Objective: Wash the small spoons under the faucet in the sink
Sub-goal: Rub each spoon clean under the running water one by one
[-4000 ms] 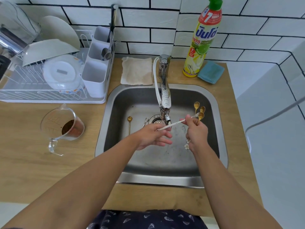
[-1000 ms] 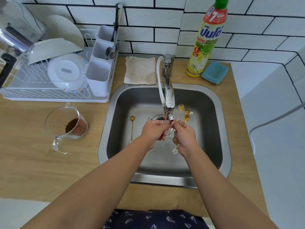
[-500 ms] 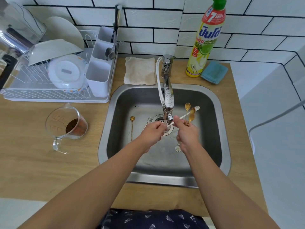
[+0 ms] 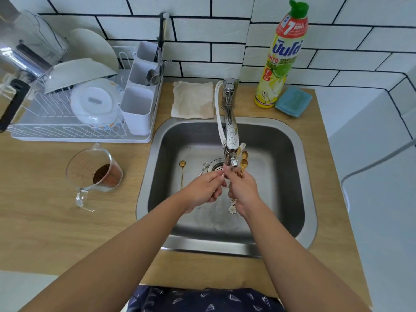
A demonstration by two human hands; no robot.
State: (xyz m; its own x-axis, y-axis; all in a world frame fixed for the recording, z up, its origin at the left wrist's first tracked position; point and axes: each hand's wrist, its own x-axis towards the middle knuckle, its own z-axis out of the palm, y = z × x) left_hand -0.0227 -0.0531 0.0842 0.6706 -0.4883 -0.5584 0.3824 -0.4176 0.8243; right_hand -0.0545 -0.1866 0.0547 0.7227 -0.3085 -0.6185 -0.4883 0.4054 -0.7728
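**Under the faucet, spoons in hand**

Below the faucet point(image 4: 230, 140) spout, the right hand point(image 4: 243, 190) grips a bunch of small spoons point(image 4: 243, 162) upright over the sink point(image 4: 281, 154); the left hand point(image 4: 203, 190) pinches at their stems.

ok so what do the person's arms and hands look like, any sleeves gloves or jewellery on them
Both arms are bare up to the picture's edge: no sleeves, gloves, watch or bracelets visible. The left hand and right hand show no rings that can be made out. The only clothing in view is a dark navy garment with small white triangle outlines.
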